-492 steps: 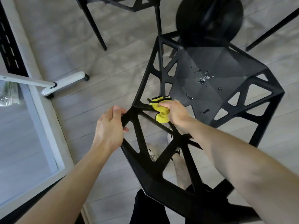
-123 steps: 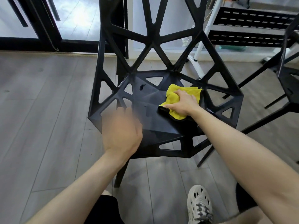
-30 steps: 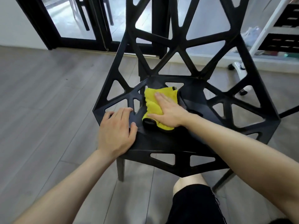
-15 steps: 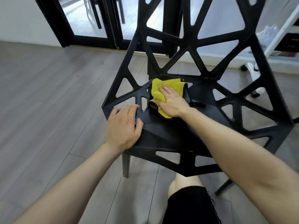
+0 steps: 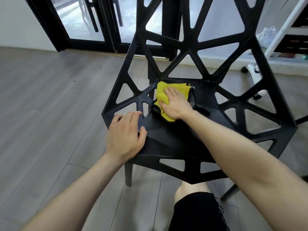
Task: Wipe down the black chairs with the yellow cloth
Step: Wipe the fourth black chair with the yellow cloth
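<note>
My right hand [image 5: 175, 105] has slid the yellow cloth [image 5: 180, 88] toward the rear seat of the black chair [image 5: 166, 137], fingers [image 5: 169, 92] pressed flat on it; my left hand [image 5: 125, 137], fingers straight, still braces the front edge; seat likely nearly wiped.

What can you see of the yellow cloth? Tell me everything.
The yellow cloth looks like a soft, fleecy rag with dark trim at its near edge, and it is crumpled and folded rather than spread flat. It lies at the back of the black chair seat, left of centre, near the backrest's base. The right hand presses on it with flat fingers, covering its middle.
</note>
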`<state>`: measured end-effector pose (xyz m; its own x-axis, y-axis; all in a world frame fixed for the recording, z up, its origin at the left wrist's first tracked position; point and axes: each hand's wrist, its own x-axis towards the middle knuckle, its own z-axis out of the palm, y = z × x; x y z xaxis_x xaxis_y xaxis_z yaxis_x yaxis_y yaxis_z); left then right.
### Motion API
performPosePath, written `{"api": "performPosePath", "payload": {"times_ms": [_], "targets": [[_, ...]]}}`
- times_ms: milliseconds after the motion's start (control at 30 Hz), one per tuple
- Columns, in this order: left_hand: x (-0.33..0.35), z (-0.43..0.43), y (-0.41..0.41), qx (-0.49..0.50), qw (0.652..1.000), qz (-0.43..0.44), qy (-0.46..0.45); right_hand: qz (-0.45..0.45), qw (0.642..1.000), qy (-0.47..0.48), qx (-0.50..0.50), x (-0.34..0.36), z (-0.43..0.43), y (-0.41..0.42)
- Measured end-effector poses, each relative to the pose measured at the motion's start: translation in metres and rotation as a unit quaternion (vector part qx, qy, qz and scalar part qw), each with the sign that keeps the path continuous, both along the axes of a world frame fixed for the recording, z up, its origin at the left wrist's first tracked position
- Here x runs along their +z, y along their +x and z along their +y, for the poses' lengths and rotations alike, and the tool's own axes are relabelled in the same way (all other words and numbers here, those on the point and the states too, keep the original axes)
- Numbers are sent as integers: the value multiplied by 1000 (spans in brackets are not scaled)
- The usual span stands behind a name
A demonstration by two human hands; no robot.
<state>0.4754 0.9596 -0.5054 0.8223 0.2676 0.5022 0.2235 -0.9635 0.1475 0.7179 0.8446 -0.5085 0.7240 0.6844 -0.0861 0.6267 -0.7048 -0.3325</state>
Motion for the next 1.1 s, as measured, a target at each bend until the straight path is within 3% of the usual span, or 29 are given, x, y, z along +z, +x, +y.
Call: {"api": "performPosePath", "payload": {"times_ms": [167,400,600,700,867,933,1000,1033,1100], "targets": [[-5,3,3,3,1000,-10,-1,-44,998,48,-21,-4,44,40],[-3,0,1,1,1000,-1,-2,-4,993,116,22,-15,3,20],[-3,1,0,4,1000,-6,-5,-10,939,326,-106,33,45,32],[-6,3,2,3,1000,-18,-1,5,971,237,-17,21,61,32],[-6,3,1,-3,1000,-11,11,-26,993,110,16,11,34,50],[-4,3,1,4,1000,-8,8,-65,991,112,-24,24,38,59],[-5,4,2,4,1000,-7,3,-99,971,196,-98,32,44,63],[-6,4,3,6,1000,-8,2,-91,968,214,-94,31,47,62],[-6,6,5,8,1000,-11,2,-42,986,161,-20,21,50,53]]}}
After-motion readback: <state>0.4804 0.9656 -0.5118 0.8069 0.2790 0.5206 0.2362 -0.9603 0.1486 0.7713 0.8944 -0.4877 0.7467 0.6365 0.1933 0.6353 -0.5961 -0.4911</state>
